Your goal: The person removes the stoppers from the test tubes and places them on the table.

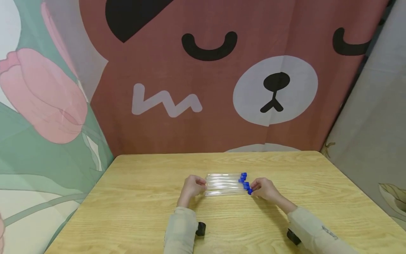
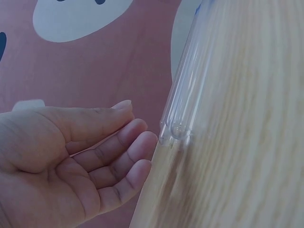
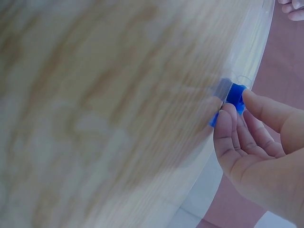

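Note:
Several clear test tubes [image 1: 223, 184] with blue caps [image 1: 246, 185] lie side by side on the wooden table, caps toward the right and unevenly lined up. My left hand [image 1: 192, 185] is at their rounded ends, fingers loosely bent; in the left wrist view its fingertips [image 2: 148, 140] come right beside the tube bottoms [image 2: 178, 130] with nothing between thumb and fingers. At the capped side, my right hand [image 1: 265, 189] pinches the blue cap [image 3: 236, 96] of the nearest tube between thumb and index finger, the other fingers curled below.
The light wooden table [image 1: 142, 211] extends around the tubes on every side. Behind it hangs a brown curtain [image 1: 215, 127] with a bear's face, and a floral curtain [image 1: 38, 148] is at the left. Black wrist straps [image 1: 201, 229] show at both sleeves.

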`<state>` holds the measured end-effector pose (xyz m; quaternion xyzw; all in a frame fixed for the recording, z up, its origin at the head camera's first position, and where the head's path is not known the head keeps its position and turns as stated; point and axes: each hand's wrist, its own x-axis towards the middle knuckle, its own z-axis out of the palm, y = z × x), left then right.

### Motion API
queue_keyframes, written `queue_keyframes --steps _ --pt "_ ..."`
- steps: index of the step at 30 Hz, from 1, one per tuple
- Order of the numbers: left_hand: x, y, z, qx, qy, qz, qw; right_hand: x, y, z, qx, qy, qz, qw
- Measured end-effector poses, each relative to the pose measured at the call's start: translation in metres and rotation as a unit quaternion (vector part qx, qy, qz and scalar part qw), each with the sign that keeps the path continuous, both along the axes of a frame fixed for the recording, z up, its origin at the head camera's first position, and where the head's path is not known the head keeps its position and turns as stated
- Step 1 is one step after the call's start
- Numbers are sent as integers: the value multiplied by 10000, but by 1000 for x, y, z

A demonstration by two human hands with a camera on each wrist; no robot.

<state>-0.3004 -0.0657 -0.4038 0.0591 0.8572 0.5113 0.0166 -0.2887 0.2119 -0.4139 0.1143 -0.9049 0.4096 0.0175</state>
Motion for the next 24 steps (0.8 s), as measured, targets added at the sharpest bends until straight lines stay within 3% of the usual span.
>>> queue_keyframes --steps 24 --pt "-5 1 1 94 378 -116 9992 0 9 0 -548 -369 28 9978"
